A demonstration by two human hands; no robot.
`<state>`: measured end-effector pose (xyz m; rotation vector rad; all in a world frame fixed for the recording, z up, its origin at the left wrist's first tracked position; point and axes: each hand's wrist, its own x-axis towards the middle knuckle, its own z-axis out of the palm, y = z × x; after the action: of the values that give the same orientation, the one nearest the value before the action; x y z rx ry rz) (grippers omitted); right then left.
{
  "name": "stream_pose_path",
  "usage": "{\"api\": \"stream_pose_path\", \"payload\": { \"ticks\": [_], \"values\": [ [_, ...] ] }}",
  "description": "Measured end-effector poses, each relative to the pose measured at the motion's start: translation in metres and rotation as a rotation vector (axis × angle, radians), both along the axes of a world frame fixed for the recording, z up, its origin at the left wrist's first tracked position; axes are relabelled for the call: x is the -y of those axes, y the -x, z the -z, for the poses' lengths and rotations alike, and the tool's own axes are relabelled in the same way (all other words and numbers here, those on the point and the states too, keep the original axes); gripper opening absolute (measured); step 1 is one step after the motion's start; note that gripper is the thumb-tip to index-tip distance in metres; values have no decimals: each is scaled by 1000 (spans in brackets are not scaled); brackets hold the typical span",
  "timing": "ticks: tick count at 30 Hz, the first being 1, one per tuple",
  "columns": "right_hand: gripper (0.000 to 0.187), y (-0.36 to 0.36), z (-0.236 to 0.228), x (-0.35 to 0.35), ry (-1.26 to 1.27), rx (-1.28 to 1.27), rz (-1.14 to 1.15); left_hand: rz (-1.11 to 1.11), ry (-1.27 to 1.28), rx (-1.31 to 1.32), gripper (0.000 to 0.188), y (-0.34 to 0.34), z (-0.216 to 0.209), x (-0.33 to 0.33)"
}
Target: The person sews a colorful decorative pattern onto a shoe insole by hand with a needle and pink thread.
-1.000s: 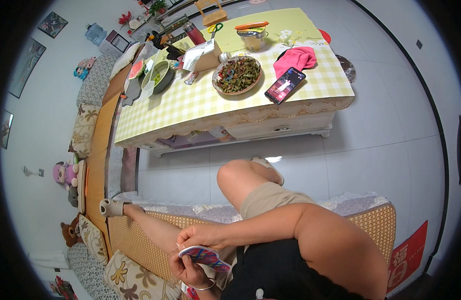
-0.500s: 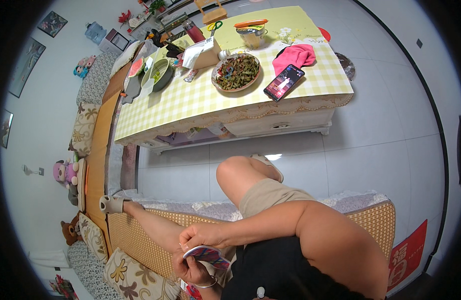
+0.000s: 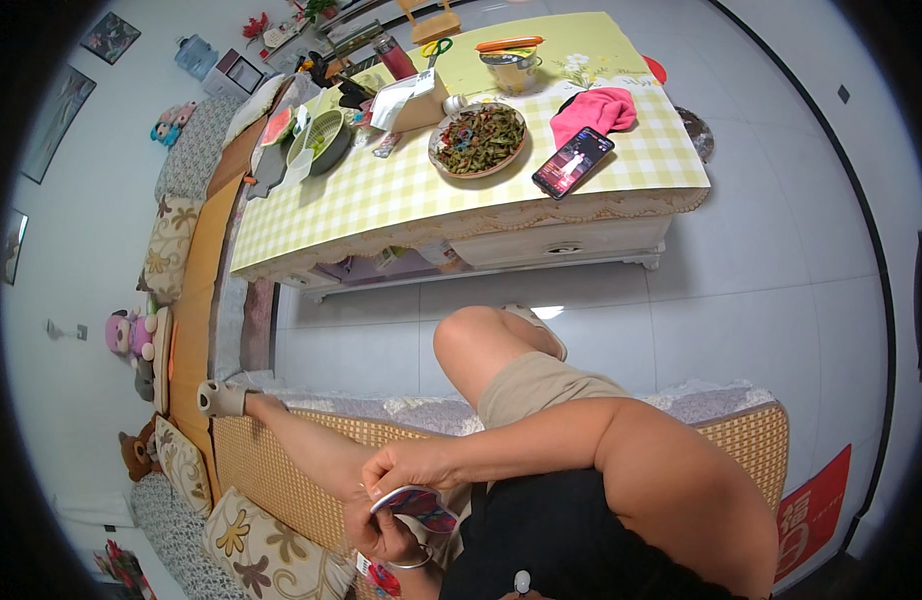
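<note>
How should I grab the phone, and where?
Probably best to pinch the phone by its long edges near the closer end, reaching from the seat side: it lies screen-up by the table's front edge, with pink cloth behind.

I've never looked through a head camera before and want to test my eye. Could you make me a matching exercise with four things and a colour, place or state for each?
Things:
1. Phone
2. Patterned pad
3. Crumpled cloth
4. Scissors

Descriptions:
A. Green and yellow handles
B. In the left hand, with the right hand close against it
C. Bright pink
D. Screen lit

Right pairs: 1-D, 2-B, 3-C, 4-A
</note>
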<state>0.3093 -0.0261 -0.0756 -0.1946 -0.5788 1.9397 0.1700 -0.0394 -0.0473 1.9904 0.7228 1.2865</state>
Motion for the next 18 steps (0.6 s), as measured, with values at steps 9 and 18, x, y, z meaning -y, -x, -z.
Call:
{"api": "stream_pose_path", "payload": {
  "ticks": [9, 18],
  "values": [
    [7, -2, -7, 1, 119, 118, 31, 72, -102, 34, 10, 10, 8, -6],
    [12, -33, -24, -21, 322, -401, 104, -105, 274, 208, 9, 11, -17, -7]
  ]
}}
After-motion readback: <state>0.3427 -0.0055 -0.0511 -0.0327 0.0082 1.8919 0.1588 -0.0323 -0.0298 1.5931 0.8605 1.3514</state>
